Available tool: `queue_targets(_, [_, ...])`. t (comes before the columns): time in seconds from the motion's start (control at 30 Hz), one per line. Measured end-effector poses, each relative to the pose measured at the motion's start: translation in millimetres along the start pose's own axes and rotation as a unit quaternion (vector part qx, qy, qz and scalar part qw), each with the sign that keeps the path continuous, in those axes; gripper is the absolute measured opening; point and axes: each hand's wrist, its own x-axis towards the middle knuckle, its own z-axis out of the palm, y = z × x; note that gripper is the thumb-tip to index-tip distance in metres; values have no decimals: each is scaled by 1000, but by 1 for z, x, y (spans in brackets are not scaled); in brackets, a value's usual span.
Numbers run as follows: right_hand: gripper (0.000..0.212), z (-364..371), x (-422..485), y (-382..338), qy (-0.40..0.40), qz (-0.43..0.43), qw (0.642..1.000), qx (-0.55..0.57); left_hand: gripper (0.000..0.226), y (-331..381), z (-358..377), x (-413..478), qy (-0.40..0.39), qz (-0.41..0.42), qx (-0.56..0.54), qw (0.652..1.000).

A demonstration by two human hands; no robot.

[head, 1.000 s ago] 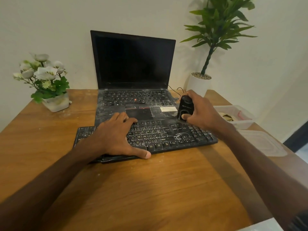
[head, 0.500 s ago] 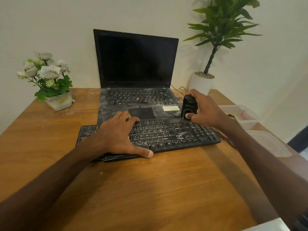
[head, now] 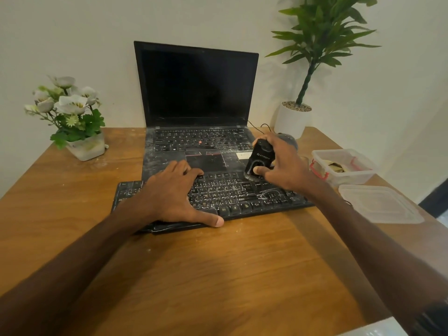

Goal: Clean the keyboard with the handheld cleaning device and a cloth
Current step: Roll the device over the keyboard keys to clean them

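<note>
A black, dusty external keyboard (head: 242, 197) lies on the wooden table in front of an open laptop (head: 196, 93). My left hand (head: 174, 192) rests flat on the keyboard's left half, fingers straight, thumb along the front edge. My right hand (head: 283, 163) grips a small black handheld cleaning device (head: 259, 157), its brush end touching the keyboard's upper right rows. A grey cloth (head: 289, 138) shows partly behind my right hand.
A white flower pot (head: 86, 146) stands at the back left, a tall green plant in a white pot (head: 292, 118) at the back right. A clear plastic box (head: 344, 166) and its lid (head: 378, 203) sit at the right table edge.
My right hand has tilted and lowered the device so its brush now meets the keys. The left hand has stayed on the keyboard.
</note>
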Motion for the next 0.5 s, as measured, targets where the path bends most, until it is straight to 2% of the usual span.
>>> queue_targets(0.13, [58,-5,-2,-1,28,3,999,-15,150,1,1,0,3,-1,0,1000])
queue_targets(0.23, [56,-5,-6,-5,42,-1,999,21,151,0,1,1,2,0,3,1000])
queue_targets(0.33, [59,3,-11,-3,34,-4,998,52,150,0,1,2,2,-2,1,1000])
queue_targets(0.5, [62,6,-11,1,76,18,996,33,150,0,1,2,0,0,2,1000])
